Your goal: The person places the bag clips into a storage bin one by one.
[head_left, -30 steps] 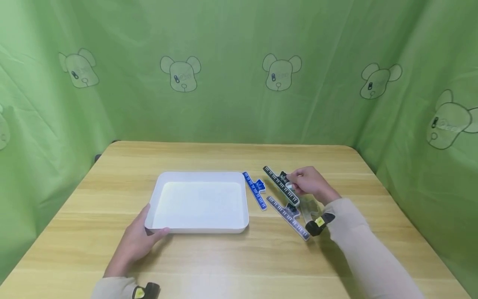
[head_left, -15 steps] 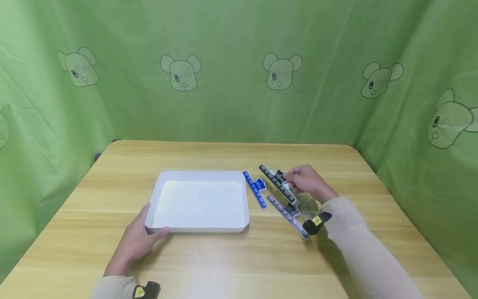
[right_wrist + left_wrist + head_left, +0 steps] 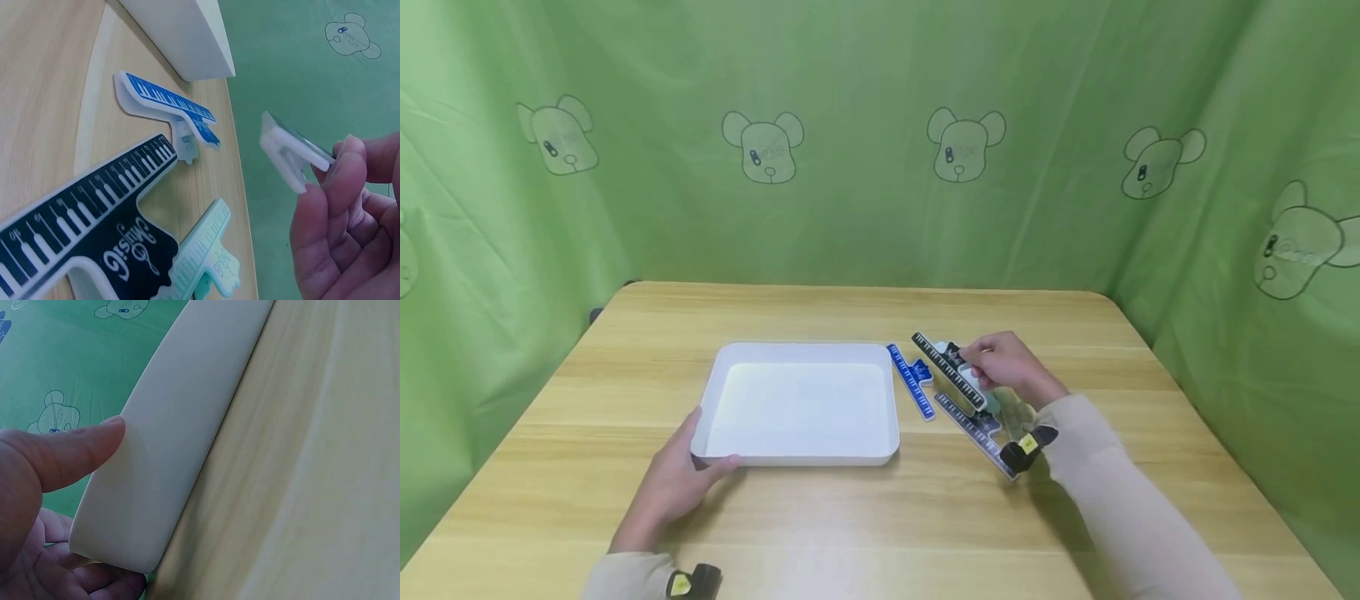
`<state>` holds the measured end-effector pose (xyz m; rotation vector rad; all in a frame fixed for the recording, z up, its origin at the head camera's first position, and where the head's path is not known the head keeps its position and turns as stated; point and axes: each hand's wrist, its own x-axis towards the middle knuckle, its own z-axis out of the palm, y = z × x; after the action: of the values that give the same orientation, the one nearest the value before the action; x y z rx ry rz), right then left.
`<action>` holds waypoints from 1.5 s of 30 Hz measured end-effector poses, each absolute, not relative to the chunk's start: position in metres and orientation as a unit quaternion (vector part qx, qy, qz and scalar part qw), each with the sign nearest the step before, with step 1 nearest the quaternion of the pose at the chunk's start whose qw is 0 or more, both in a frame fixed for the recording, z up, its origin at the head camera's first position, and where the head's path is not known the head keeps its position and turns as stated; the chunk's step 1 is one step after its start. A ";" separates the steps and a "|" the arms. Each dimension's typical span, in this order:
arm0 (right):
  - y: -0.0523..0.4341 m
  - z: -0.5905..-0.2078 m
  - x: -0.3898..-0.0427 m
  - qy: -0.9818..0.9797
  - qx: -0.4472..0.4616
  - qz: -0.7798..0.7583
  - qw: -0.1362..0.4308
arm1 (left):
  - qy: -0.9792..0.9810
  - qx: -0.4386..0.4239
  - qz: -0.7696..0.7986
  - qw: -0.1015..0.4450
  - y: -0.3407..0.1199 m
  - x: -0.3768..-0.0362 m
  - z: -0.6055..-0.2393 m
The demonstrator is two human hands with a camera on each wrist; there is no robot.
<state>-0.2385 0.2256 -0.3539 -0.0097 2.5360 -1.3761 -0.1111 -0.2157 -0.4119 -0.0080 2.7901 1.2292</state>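
My right hand (image 3: 1006, 365) pinches a black music clip (image 3: 949, 372) with a piano-key print, held above the table. In the right wrist view this held clip (image 3: 289, 150) shows end-on between thumb and fingers. Below it lie a blue clip (image 3: 165, 100), another black clip (image 3: 94, 219) and a mint green clip (image 3: 209, 250), all with key prints. The blue clip (image 3: 912, 382) lies beside the right edge of a white tray (image 3: 805, 460). My left hand (image 3: 673, 483) grips the tray's near left corner, thumb against the near wall (image 3: 169, 419) and fingers around the corner.
The wooden table (image 3: 850, 533) has its far edge close to a green curtain (image 3: 865, 225) printed with bear heads. The curtain also hangs along both sides. My right wrist camera (image 3: 1027, 447) hides part of the clips under it.
My right hand has shifted a little to the left with the black clip, bringing it nearer the blue clip and the tray. The left hand and tray stay in place.
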 end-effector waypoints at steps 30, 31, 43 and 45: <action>0.203 -0.349 -0.239 0.869 0.001 -0.476 0.134 | 0.909 0.010 0.416 0.036 -0.218 -0.112 -0.414; 0.202 -0.349 -0.238 0.870 0.002 -0.474 0.135 | 0.909 0.011 0.414 0.035 -0.218 -0.111 -0.415; 0.200 -0.348 -0.238 0.864 0.009 -0.481 0.150 | 0.910 0.011 0.414 0.036 -0.216 -0.111 -0.414; 0.199 -0.348 -0.239 0.861 0.010 -0.485 0.152 | 0.910 0.014 0.413 0.034 -0.216 -0.112 -0.413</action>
<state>-0.2388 0.1992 -0.3481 0.0273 2.4706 -1.3926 -0.1116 -0.2158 -0.4128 0.0421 2.7984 1.2692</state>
